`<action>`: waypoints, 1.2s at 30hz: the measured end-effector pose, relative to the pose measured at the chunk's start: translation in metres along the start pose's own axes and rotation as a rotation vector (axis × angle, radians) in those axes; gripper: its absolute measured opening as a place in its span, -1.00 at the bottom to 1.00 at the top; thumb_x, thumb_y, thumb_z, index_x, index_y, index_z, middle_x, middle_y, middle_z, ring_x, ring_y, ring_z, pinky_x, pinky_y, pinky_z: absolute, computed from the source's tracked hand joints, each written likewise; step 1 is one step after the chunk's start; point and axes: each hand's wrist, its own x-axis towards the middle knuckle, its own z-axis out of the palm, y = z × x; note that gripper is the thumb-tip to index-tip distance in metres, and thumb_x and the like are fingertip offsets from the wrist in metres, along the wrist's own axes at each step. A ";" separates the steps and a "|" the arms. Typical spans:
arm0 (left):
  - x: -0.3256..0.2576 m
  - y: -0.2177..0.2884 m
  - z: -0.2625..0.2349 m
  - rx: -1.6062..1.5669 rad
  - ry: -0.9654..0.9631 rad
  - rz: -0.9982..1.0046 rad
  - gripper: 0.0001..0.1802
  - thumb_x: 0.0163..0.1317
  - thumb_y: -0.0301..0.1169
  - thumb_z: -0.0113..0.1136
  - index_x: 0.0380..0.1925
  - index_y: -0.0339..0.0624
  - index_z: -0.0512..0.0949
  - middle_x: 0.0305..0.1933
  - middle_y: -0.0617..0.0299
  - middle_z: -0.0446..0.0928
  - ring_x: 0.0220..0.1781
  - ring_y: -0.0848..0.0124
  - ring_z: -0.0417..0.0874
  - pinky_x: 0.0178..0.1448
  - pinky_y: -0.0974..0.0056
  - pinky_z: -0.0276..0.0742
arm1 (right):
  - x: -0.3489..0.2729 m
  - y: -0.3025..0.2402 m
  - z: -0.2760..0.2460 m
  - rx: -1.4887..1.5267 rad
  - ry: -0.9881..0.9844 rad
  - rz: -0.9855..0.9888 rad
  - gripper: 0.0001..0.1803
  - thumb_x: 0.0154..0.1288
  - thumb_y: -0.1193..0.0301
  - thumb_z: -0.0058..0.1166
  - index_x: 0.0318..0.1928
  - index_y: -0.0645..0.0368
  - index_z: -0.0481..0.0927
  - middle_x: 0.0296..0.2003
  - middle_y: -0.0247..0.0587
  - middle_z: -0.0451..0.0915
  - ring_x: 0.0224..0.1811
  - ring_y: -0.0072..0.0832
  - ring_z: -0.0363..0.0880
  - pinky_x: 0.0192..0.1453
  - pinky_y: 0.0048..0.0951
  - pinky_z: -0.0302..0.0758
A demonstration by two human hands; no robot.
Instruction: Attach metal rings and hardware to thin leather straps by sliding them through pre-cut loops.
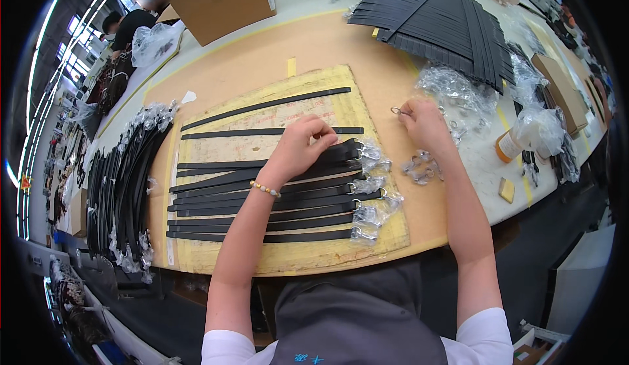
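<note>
Several long black straps (308, 225) lie side by side across a worn yellow board (327, 253). Over the upper straps is my left hand (295, 145), its thumb and fingers curled together beside a strap end; what sits between the fingertips is hidden. Off the board's right side, my right hand (424, 124) pinches a small metal ring (397, 111). Some strap ends carry metal buckles wrapped in clear plastic (368, 211). Two plain straps, the upper one (275, 106) slanting, lie beyond my left hand.
Finished-looking straps (121, 188) hang in a bundle at the left. A stack of black strips (429, 24) lies far right, above loose clear plastic bags (458, 93). Nearby are an orange-labelled container (508, 146) and a yellow block (506, 190). A cardboard box (223, 4) stands behind; people sit farther off.
</note>
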 end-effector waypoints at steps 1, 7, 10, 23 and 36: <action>0.009 -0.006 -0.001 0.006 0.006 -0.008 -0.78 0.24 -0.40 0.38 -0.14 -0.22 0.66 -0.19 0.13 0.62 -0.10 0.27 0.59 -0.02 0.23 0.52 | 0.001 -0.011 -0.004 0.140 -0.027 0.008 -0.83 0.29 0.48 0.21 -0.14 0.29 0.66 -0.16 0.00 0.69 -0.14 -0.15 0.66 0.03 -0.25 0.57; 0.046 -0.022 0.018 0.186 -0.177 -0.057 -0.73 0.16 -0.36 0.45 -0.23 -0.25 0.60 -0.06 0.04 0.60 0.01 0.17 0.57 0.07 0.15 0.51 | -0.007 -0.036 -0.006 0.879 -0.225 0.026 -0.77 0.50 0.37 0.12 -0.04 0.30 0.61 -0.21 -0.25 0.67 -0.21 -0.57 0.62 -0.05 -0.49 0.55; 0.039 -0.023 0.009 0.073 -0.179 -0.060 -0.74 0.15 -0.37 0.46 -0.33 -0.26 0.55 -0.23 0.10 0.61 -0.16 0.26 0.62 -0.07 0.21 0.54 | -0.008 -0.040 -0.009 1.080 -0.356 0.035 -0.76 0.56 0.31 0.07 -0.04 0.25 0.60 -0.28 -0.37 0.61 -0.21 -0.65 0.55 -0.04 -0.55 0.52; -0.028 0.032 -0.016 -0.660 0.024 0.056 -0.77 0.26 -0.57 0.40 -0.11 -0.29 0.59 -0.19 0.38 0.58 -0.16 0.64 0.55 -0.06 0.46 0.52 | -0.030 -0.068 -0.016 1.475 -0.666 -0.098 -0.74 0.57 0.25 0.07 0.01 0.20 0.59 -0.28 -0.40 0.61 -0.22 -0.67 0.54 -0.06 -0.57 0.51; -0.040 0.042 -0.006 -0.723 0.045 0.060 -0.76 0.15 -0.64 0.41 -0.19 -0.28 0.60 -0.21 0.32 0.63 -0.24 0.65 0.59 -0.17 0.50 0.53 | -0.038 -0.082 0.000 1.696 -0.654 -0.087 -0.80 0.50 0.41 0.17 0.01 0.22 0.55 -0.12 -0.32 0.65 -0.03 -0.61 0.63 0.14 -0.49 0.59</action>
